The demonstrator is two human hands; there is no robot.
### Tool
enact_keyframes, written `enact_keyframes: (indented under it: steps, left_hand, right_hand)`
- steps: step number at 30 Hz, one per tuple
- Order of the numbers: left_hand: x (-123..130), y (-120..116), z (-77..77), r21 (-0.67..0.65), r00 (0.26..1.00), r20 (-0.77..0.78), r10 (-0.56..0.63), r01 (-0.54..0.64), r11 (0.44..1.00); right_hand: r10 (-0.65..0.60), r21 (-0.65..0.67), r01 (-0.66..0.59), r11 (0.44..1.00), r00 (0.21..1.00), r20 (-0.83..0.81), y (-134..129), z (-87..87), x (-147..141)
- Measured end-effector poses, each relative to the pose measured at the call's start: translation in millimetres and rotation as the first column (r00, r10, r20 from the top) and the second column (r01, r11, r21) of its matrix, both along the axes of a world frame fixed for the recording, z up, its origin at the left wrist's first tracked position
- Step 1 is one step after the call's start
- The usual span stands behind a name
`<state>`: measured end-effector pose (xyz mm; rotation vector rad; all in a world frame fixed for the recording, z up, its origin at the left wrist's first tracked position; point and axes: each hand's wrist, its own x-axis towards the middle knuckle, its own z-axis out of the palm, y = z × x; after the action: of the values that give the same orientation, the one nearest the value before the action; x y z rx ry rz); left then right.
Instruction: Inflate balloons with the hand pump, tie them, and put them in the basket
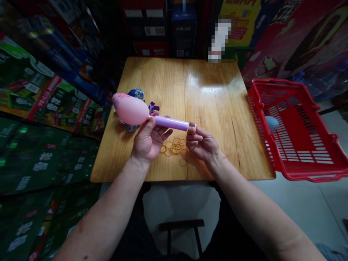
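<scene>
Above the wooden table (214,108), over its nearer half and left of its middle, we hold a pink balloon (132,110) fitted to the tip of a purple pump (172,123). The balloon is swollen to an egg shape, with printed marks at its outer end, and points toward the table's left edge. The pump lies almost level, sloping slightly down toward the table's right side.

Our left hand (148,139) pinches the balloon's neck at the pump tip between thumb and fingers, its other fingers loosely curled beneath the barrel. Our right hand (202,143) has its fingers bent round the white handle (195,127) at the pump's other end.

On the table's left part, partly hidden behind the balloon, we see crumpled blue patterned pieces (137,93) and a purple scrap (154,107). Near the middle of the table's front, below the pump, lie loose yellow rubber bands (174,146), many overlapping.

Beside the table's right edge is a red basket (300,175) with a light blue balloon (272,123) inside. Left of the table stand stacked green boxes (54,156); beyond its front edge, between our legs, is a dark stool (182,225).
</scene>
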<state>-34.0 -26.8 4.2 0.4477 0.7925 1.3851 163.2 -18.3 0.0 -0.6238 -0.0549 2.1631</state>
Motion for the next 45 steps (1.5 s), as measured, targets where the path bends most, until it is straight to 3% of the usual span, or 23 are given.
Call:
enact_keyframes:
  steps: [3, 7, 10, 16, 24, 30, 36, 40, 45]
  left_hand:
    - [-7.5, 4.5, 2.5, -0.001, 1.0, -0.007, 0.006, -0.006, 1.0]
    - [-24.8, 11.3, 8.3, 0.053, 0.995, -0.011, 0.103, -0.102, 0.993]
    - [-27.9, 9.6, 8.5, 0.075, 0.996, -0.004, 0.086, -0.086, 0.994]
    - [-9.0, -1.8, 1.0, -0.009, 0.998, 0.043, -0.039, 0.039, 0.999]
    - [-9.6, 5.0, 0.1, -0.04, 0.999, 0.047, -0.011, 0.012, 0.999]
    - [-26.2, 11.6, 5.8, 0.032, 0.99, -0.003, 0.14, -0.14, 0.99]
    - [-6.8, 0.1, -1.5, -0.045, 1.0, 0.023, 0.008, -0.007, 0.999]
    - [-1.4, 1.6, -0.5, -0.046, 0.999, 0.037, 0.011, -0.009, 0.999]
    - [-18.3, 11.5, 7.1, -0.017, 0.997, 0.013, 0.077, -0.077, 0.997]
  right_hand:
    - [0.009, 0.088, -0.012, 0.996, 0.999, 0.041, 5.6, 6.3, 7.4]
    - [-0.031, 0.197, 0.005, 0.98, 0.991, 0.13, 13.6, 16.6, 23.4]
    - [-0.081, 0.174, 0.052, 0.983, 0.983, 0.165, 13.2, 17.0, 24.6]
    - [0.03, 0.088, -0.033, 0.996, 0.999, 0.036, 3.8, 7.7, 7.2]
    - [0.038, 0.068, -0.042, 0.997, 0.997, 0.063, 6.1, 12.4, 9.4]
    - [-0.054, 0.144, 0.038, 0.989, 0.993, 0.108, 13.6, 21.0, 27.3]
    - [0.024, 0.059, -0.023, 0.998, 1.0, -0.018, 4.8, 9.5, 8.7]
    - [0.028, 0.064, -0.027, 0.998, 0.999, -0.025, 4.6, 9.0, 4.8]
    - [0.006, 0.139, -0.01, 0.99, 1.0, 0.028, 12.4, 19.7, 23.9]
